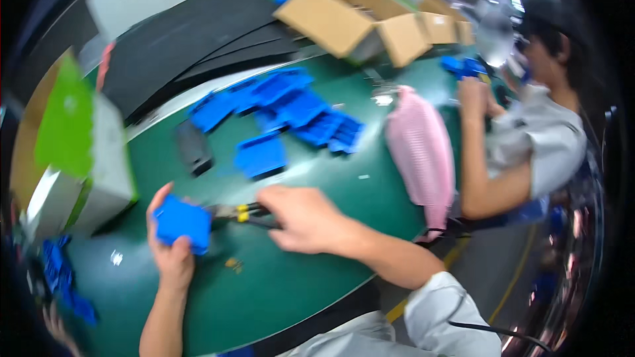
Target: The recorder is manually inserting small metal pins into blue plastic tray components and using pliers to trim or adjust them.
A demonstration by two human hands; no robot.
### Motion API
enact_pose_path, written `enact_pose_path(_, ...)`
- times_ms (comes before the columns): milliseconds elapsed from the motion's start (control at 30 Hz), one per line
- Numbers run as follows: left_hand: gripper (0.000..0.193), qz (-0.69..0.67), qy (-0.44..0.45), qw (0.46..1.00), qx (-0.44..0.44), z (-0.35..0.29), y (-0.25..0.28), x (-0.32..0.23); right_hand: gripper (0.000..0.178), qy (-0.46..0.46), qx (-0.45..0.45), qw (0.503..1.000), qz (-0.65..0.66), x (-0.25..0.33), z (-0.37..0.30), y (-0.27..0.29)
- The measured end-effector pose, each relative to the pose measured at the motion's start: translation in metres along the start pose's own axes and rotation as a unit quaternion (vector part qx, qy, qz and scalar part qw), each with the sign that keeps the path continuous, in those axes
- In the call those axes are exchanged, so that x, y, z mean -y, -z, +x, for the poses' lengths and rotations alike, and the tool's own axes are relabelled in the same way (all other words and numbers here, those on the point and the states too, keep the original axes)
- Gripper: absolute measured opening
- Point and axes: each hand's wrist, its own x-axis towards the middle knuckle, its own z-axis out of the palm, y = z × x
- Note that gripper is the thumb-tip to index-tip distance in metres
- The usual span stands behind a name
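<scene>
Pinching the blue plastic piece above the green table, the left hand steadies it while the right hand is closed round yellow-and-black pliers, their nose at the piece's right edge. A slack left grip could let it twist, and a slipping tool might scratch the plastic or nip a finger. The piece looks blocky, flat-faced and bright blue, though blurred; whether the pliers bite it I cannot tell

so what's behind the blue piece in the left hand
Part of the left hand shows past the left edge of the blue piece. The rest behind it is covered; blur hides whether the pliers' tips reach there.
</scene>
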Motion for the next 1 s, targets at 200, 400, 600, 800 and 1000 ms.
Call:
enact_pose_path(200, 0.085, 0.038, -0.018, 0.999, 0.027, -0.004, -0.016, -0.011, 0.030, -0.040, 0.030, 0.996, 0.067, 0.014, 0.002, 0.009)
enact_pose_path(400, 0.081, 0.020, 0.019, 0.998, 0.057, 0.005, 0.001, -0.013, 0.027, -0.042, -0.007, 0.995, 0.090, 0.019, 0.005, 0.003)
enact_pose_path(600, 0.089, -0.010, 0.051, 0.996, 0.073, 0.010, 0.009, -0.003, 0.028, -0.066, 0.022, 0.996, 0.062, 0.025, 0.002, 0.006)
enact_pose_path(800, 0.099, -0.046, 0.078, 0.991, 0.097, 0.013, 0.007, -0.002, 0.033, -0.048, -0.050, 0.988, 0.140, 0.018, 0.004, 0.009)
enact_pose_path(1000, 0.096, -0.005, 0.082, 0.989, 0.127, 0.009, 0.009, -0.006, 0.033, -0.049, -0.034, 0.987, 0.147, 0.018, 0.006, 0.006)
